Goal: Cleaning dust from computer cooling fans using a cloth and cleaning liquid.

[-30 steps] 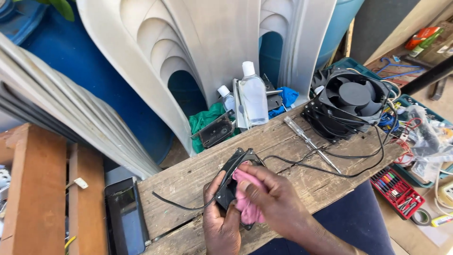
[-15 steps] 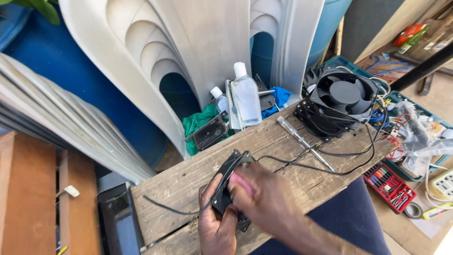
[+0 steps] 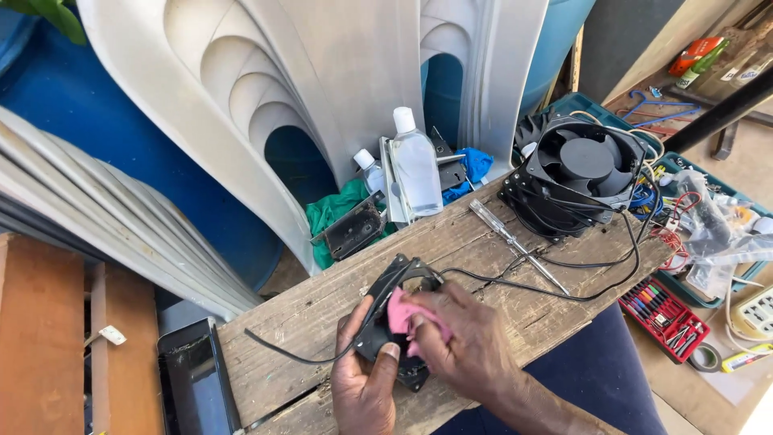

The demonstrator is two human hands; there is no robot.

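Head view: left hand (image 3: 364, 385) gripped a small black fan (image 3: 392, 322) by its lower frame, fingers curled, thumb on the edge, holding it tilted over the wood plank (image 3: 483, 266). Right hand (image 3: 463, 342) pinched a pink cloth (image 3: 400, 312) and pressed it against the fan's face. Fan's black cable (image 3: 515, 282) ran across the plank toward 1 bigger fan (image 3: 581, 171) at the far end. A screwdriver (image 3: 518, 246) lay between them, untouched. 2 clear bottles (image 3: 415, 165) stood behind. Judging by cloth contact, wiping was mid-way; how clean the fan was, couldn't tell. Fan not yet set down.
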